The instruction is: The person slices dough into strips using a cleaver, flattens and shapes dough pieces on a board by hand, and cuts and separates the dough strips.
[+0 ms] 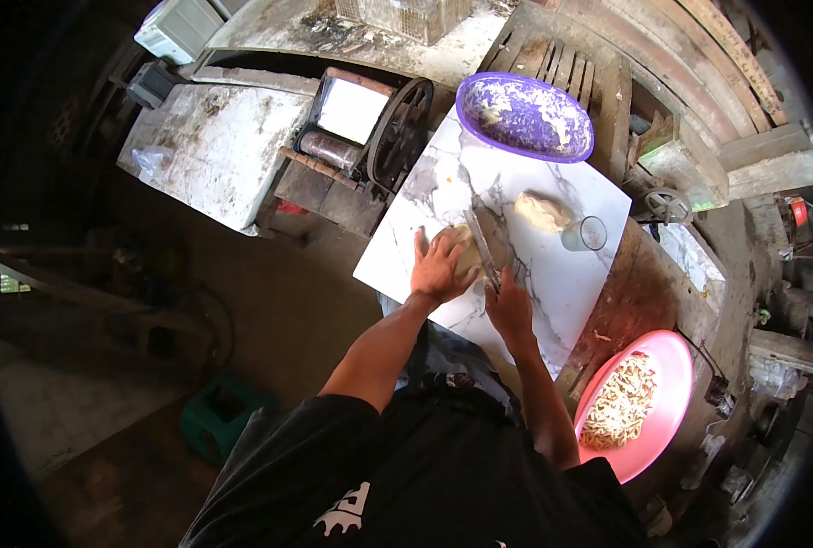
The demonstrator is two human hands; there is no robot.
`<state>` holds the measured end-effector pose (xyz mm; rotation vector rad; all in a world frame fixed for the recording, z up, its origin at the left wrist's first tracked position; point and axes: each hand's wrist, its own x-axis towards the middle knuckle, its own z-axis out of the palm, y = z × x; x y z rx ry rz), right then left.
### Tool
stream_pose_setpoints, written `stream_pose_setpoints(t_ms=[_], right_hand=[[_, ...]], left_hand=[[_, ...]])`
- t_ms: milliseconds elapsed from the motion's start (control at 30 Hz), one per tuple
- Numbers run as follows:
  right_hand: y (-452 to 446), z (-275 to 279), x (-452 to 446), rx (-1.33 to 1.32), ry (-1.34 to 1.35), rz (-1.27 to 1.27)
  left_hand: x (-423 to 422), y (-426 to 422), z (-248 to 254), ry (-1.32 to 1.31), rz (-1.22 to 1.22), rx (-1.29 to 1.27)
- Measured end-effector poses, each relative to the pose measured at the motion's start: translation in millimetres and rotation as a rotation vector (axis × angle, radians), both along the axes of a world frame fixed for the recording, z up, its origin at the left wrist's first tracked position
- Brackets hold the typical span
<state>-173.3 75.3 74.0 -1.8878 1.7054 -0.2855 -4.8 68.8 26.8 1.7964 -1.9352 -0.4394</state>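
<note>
My left hand [439,267] lies with fingers spread on a flattened piece of dough [466,248] on the marble-patterned board. In my right hand [508,306] is the handle of a knife [481,242]. Its long blade points away from me, along the right edge of the dough under my left hand. Farther right sits a second lump of dough [541,212], apart from both hands. Beside that lump is a clear drinking glass [585,235].
A purple basin [466,100] smeared with dough stands at the board's far edge. To the lower right, a pink basin [678,384] holds many cut strips. A hand-cranked roller machine [333,151] with a large wheel is at left. A green stool [207,422] stands on the floor.
</note>
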Motion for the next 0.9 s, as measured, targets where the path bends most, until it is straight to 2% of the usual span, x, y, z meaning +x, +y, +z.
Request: stream_pose_setpoints(t_ms=[433, 500, 600, 900], right_hand=[[-13, 18, 4, 0.046, 0.013, 0.028], [-19, 32, 9, 0.184, 0.092, 0.034], [-18, 41, 9, 0.203, 0.109, 0.035], [20, 35, -16, 0.178, 0.124, 0.03]], left_hand=[[-1, 3, 0, -0.037, -0.015, 0.053], [0, 2, -1, -0.04, -0.013, 0.058], [-1, 0, -4, -0.029, -0.004, 0.015], [-1, 1, -6, -0.056, -0.007, -0.004]])
